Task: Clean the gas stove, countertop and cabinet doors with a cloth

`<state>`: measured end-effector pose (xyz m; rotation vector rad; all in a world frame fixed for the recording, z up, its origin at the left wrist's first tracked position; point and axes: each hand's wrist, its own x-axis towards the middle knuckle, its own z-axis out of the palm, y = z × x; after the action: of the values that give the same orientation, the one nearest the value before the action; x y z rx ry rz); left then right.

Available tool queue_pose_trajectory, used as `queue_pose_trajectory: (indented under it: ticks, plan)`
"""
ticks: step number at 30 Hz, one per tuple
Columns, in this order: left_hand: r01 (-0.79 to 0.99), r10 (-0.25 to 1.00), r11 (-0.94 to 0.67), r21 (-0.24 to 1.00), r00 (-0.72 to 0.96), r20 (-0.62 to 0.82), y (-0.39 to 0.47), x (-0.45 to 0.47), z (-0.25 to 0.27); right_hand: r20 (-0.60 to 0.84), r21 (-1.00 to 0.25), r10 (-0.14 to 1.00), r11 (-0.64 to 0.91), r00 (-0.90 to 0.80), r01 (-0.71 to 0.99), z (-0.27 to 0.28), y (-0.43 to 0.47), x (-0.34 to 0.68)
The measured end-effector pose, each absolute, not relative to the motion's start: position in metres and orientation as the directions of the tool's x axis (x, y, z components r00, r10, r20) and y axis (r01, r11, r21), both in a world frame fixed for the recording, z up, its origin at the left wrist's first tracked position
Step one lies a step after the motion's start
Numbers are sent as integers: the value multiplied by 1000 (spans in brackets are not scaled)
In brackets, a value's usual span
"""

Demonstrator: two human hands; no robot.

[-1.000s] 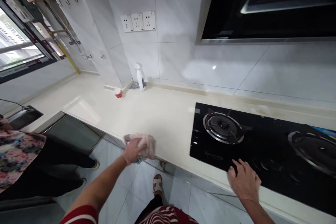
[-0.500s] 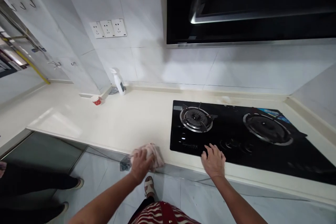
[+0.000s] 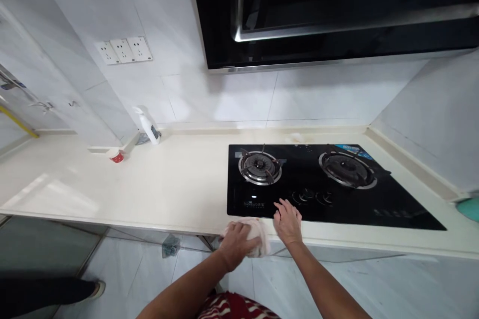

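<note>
The crumpled pale-pink fabric cloth [image 3: 261,240], at the near edge of the glossy cream desk [image 3: 168,179], should handle light and limp, best held by its bunched middle, where the left hand [image 3: 235,245] curls over it; the right hand [image 3: 288,222] rests loosely spread at the flat black glass stove [image 3: 295,179].

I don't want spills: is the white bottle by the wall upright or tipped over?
Upright: the white bottle stands on its base on the counter, its spray head uppermost.
</note>
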<state>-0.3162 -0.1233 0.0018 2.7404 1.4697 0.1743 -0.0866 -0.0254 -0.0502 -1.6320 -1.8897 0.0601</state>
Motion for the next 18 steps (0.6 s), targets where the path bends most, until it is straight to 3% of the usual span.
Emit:
queue_pose_trajectory:
  ticks: [6, 11, 14, 18]
  plan:
    - [969, 973, -226, 103, 221, 63, -154, -424, 31, 435, -515, 900, 250, -2, 820, -48, -26, -91]
    - [979, 987, 105, 174, -124, 100, -145, -462, 65, 432, -621, 901, 263, 42, 738, -45, -23, -91]
    - [962, 967, 146, 229, -188, 173, -108, -453, 90, 424, -698, 899, 245, 113, 672, -40, -22, -91]
    - [969, 957, 22, 247, -92, 275, -54, -404, 110, 413, -780, 888, 229, 204, 582, -31, -34, -101]
